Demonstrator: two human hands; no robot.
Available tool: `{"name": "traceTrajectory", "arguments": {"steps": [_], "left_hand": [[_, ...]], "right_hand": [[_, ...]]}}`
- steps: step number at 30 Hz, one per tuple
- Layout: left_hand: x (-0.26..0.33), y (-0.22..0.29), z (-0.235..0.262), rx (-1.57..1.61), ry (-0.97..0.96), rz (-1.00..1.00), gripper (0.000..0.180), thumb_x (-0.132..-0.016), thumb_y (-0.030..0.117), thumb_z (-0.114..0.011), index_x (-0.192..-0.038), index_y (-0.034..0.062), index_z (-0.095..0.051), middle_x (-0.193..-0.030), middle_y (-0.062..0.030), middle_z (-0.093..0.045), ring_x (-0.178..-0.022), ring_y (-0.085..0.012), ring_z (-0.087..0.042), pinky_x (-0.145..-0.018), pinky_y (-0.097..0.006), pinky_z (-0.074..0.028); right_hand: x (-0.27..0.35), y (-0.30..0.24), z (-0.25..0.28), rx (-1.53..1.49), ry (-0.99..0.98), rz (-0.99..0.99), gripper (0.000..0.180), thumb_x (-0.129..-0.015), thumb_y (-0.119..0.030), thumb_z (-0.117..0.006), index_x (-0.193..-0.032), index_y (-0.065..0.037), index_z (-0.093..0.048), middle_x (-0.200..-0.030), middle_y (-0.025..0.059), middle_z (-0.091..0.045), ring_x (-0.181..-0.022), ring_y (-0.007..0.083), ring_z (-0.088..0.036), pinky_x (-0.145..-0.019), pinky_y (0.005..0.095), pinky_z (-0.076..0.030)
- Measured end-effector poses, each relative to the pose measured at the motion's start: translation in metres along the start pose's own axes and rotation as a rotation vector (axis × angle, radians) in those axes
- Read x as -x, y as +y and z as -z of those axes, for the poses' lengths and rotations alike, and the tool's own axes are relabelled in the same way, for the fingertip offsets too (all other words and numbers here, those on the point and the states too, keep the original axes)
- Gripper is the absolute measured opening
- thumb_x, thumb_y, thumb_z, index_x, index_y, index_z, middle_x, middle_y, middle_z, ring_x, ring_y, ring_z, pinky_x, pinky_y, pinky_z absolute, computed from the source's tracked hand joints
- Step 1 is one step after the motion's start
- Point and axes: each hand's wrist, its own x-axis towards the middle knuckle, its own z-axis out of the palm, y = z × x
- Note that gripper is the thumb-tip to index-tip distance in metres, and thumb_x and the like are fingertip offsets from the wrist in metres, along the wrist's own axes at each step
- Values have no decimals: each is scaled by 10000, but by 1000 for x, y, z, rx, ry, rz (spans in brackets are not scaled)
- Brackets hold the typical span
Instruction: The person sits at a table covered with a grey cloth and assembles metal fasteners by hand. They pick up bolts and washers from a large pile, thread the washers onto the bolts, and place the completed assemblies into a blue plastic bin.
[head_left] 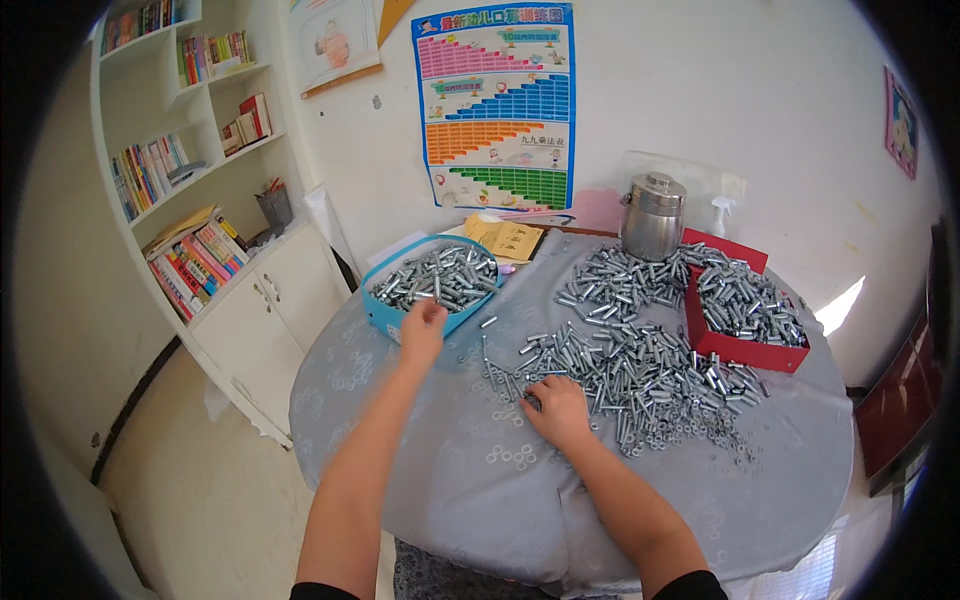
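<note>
My left hand [424, 328] is at the front rim of a blue plastic basket [378, 318] heaped with silver metal bolts or sleeve anchors [440, 272]. Its fingertips are pinched together near the bolts; what they hold, if anything, is too small to make out. On the table, my right hand [560, 408] rests at the near left edge of a big pile of the same metal parts [620, 370]. Its fingers are curled down, and their tips are partly hidden. Flat washers [512, 456] lie in front of this hand, with nuts and washers [690, 425] along the pile's near side.
A red box [745, 350] full of metal parts stands at the right. Behind the pile is a steel canister [653, 218]. A yellow packet [503, 238] lies behind the basket. A grey cloth covers the round table [450, 480]. White bookshelves [200, 150] stand at the left.
</note>
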Motion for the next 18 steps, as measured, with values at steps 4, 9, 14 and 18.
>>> {"name": "traceTrajectory", "arguments": {"steps": [4, 9, 14, 18], "left_hand": [[60, -4, -26, -192, -175, 62, 178, -728, 133, -640, -842, -2, -621, -729, -117, -618, -635, -200, -576, -597, -305, -457], [78, 12, -53, -362, -255, 113, 227, -691, 196, -672, -781, 0, -603, -731, -155, -610, -666, -285, -589, -600, -359, -458], [79, -3, -64, -440, -170, 184, 204, -667, 171, -667, -747, 9, -571, -717, -147, -601, -693, -296, -585, -594, -366, -452], [79, -3, -62, -483, -172, 201, 157, -654, 130, -635, -744, 17, -573, -720, -148, -604, -681, -290, -587, -585, -359, -452]], "right_hand": [[0, -2, -2, -37, -14, 9, 123, -689, -218, -640, -737, -105, -638, -707, 43, -547, -732, 226, -538, -645, 357, -401], [1, 0, 3, -29, -39, 32, 111, -693, -201, -630, -733, -98, -641, -704, 43, -555, -721, 225, -545, -645, 356, -398], [0, -1, -3, -74, -25, 38, 105, -703, -191, -617, -735, -94, -640, -722, 49, -571, -711, 231, -551, -649, 355, -396], [-1, -1, 0, -117, -7, 0, 98, -717, -164, -606, -740, -74, -636, -706, 74, -575, -691, 252, -562, -630, 362, -419]]}}
